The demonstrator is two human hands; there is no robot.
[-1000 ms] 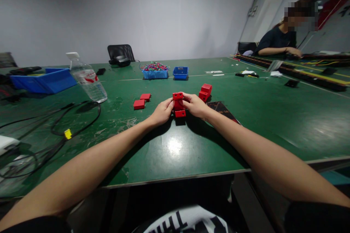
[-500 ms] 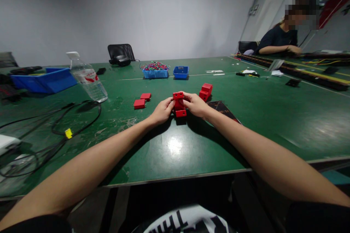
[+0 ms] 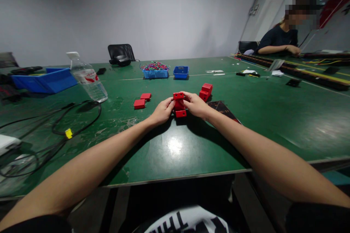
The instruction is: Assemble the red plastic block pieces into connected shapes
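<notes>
Between both hands is a red block-shaped part (image 3: 179,105) with small dark holes in its upper and lower ends. My left hand (image 3: 163,110) grips its left side with thumb and fingers. On the other side my right hand (image 3: 196,106) is closed on the same part; some of its fingertips are hidden behind it. Two flat red blocks with small pins, a nearer one (image 3: 139,104) and a farther one (image 3: 146,97), lie left of my hands. A stepped red block (image 3: 206,92) rests just beyond my right hand, near a dark phone-like screen (image 3: 222,110).
A tilted-looking water bottle (image 3: 89,78), a large blue bin (image 3: 45,81) and looped black cables (image 3: 76,131) are at left. Farther back stand a blue tray of colourful small pieces (image 3: 155,72) and a small blue tray (image 3: 181,72). A co-worker (image 3: 279,40) sits at far right.
</notes>
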